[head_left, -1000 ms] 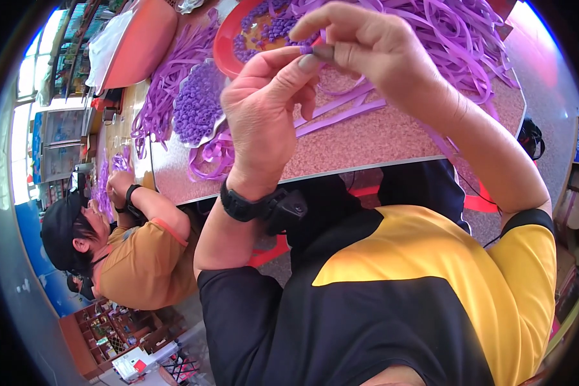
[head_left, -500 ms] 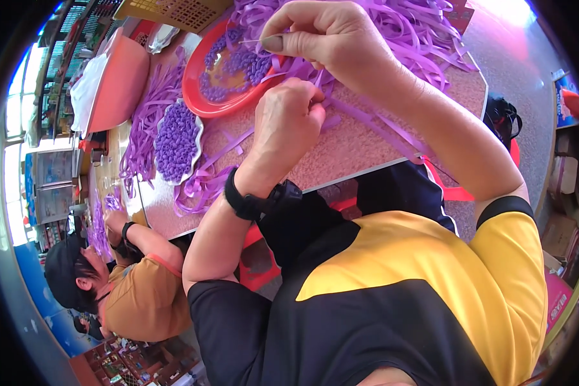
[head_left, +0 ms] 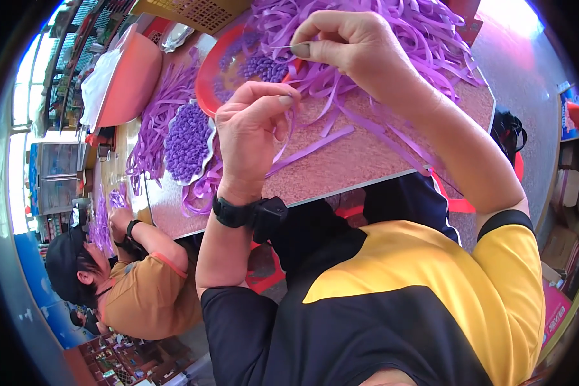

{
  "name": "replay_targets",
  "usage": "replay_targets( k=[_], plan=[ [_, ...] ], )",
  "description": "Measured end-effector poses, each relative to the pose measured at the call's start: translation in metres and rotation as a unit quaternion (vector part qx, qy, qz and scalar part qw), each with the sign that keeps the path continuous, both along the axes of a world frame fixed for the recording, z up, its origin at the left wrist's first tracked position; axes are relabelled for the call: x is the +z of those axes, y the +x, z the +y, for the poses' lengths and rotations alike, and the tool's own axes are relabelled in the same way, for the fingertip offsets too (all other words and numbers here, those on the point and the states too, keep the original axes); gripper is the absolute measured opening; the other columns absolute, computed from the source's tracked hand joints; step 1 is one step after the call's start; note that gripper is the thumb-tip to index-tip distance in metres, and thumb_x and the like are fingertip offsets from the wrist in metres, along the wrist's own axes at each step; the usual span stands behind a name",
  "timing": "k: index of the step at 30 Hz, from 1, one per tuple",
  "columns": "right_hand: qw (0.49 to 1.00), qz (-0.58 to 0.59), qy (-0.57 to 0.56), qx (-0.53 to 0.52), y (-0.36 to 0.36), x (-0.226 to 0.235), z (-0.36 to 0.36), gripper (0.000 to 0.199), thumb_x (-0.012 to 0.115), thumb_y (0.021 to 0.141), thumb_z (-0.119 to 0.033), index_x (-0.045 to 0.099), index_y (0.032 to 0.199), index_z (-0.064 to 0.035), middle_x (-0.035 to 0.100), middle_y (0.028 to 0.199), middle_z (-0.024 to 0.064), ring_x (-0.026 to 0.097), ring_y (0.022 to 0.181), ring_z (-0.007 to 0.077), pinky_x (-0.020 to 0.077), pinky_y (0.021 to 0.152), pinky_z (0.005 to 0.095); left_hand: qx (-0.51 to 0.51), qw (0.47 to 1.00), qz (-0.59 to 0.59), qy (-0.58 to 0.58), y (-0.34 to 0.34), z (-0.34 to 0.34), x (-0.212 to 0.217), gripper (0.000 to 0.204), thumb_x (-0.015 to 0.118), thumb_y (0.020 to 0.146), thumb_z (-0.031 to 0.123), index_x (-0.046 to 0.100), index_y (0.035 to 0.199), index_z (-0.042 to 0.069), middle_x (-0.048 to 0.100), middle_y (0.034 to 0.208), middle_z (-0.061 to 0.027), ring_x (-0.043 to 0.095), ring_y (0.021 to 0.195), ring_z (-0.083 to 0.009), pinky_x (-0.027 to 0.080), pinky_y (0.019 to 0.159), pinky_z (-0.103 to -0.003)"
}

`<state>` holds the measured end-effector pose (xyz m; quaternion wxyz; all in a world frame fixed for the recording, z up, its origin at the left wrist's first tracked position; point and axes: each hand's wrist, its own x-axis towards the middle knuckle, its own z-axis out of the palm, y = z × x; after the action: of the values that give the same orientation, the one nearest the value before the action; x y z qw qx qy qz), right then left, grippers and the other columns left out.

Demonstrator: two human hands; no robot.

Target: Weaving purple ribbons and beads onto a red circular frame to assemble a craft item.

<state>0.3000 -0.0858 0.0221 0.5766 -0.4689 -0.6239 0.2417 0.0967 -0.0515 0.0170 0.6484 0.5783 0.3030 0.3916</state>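
My left hand (head_left: 248,138) is closed in a pinch on a narrow purple ribbon (head_left: 289,132), which hangs down from the fingertips. Above and to the right of it, my right hand (head_left: 350,45) pinches a thin, pale needle (head_left: 280,47) between thumb and forefinger. The needle points left over a red round dish (head_left: 204,83) holding loose purple beads (head_left: 264,68). Whether a thread trails from the needle is too fine to tell. A white scalloped dish (head_left: 210,143) heaped with more purple beads (head_left: 188,138) stands left of my left wrist.
Piles of purple ribbon (head_left: 392,38) cover the far side of the pink-topped table (head_left: 347,161). A pink tub (head_left: 132,77) with white material and a yellow basket (head_left: 196,13) stand at far left. A co-worker (head_left: 141,289) in an orange-brown shirt sits on the left, handling purple strands.
My left hand has moved left and turned, lifting the ribbon into plain view. My right hand has shifted slightly right with the needle, and the hands are farther apart.
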Motion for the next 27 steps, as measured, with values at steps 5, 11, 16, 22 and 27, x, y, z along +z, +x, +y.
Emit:
replay_targets(
  k=[5,11,16,22,27],
  plan=[
    [0.997,-0.052,-0.036,0.053,0.001,-0.001,0.002,0.008,0.069,0.091,-0.006,0.071,0.097,-0.0014,0.056,0.070,-0.0052,0.048,0.066,0.0027,0.0386,0.059,0.0213,-0.021,0.988,-0.104,-0.110,-0.006,0.005,-0.006,0.008,0.058,0.090,-0.003,0.062,0.096,-0.006,0.070,0.093,-0.0173,0.067,0.069,-0.0185,0.047,0.049,-0.024],
    [0.990,-0.124,0.013,0.061,0.002,-0.007,0.005,0.009,0.068,0.089,-0.002,0.069,0.098,0.0003,0.064,0.076,0.0019,0.060,0.074,0.0069,0.0477,0.067,0.0235,-0.028,0.978,-0.145,-0.146,-0.004,0.010,-0.011,0.022,0.059,0.096,0.002,0.061,0.115,-0.008,0.067,0.092,-0.0138,0.067,0.076,-0.0211,0.054,0.060,-0.030],
    [0.979,-0.193,0.047,0.042,0.004,-0.009,0.009,0.011,0.069,0.086,0.000,0.069,0.097,0.0005,0.070,0.089,0.0078,0.067,0.080,0.0148,0.0519,0.071,0.0271,-0.022,0.981,-0.123,-0.147,-0.009,0.011,-0.018,0.022,0.060,0.096,0.002,0.063,0.115,-0.009,0.067,0.091,-0.0126,0.066,0.075,-0.0198,0.055,0.063,-0.031],
    [0.963,-0.257,0.079,0.023,0.002,-0.015,0.011,0.012,0.070,0.083,0.001,0.070,0.094,-0.0023,0.065,0.083,0.0073,0.066,0.077,0.0202,0.0515,0.067,0.0307,-0.006,0.986,-0.098,-0.133,-0.009,0.011,-0.022,0.017,0.062,0.094,0.001,0.066,0.107,-0.009,0.067,0.085,-0.0116,0.065,0.069,-0.0182,0.054,0.058,-0.030],
    [0.944,-0.308,0.115,0.001,-0.002,-0.017,0.010,0.010,0.071,0.083,-0.004,0.071,0.093,-0.0051,0.062,0.080,0.0070,0.065,0.075,0.0242,0.0506,0.064,0.0342,-0.005,0.990,-0.075,-0.122,-0.010,0.009,-0.024,0.016,0.063,0.094,0.001,0.066,0.106,-0.008,0.067,0.083,-0.0109,0.064,0.065,-0.0167,0.052,0.055,-0.028]
  ],
)
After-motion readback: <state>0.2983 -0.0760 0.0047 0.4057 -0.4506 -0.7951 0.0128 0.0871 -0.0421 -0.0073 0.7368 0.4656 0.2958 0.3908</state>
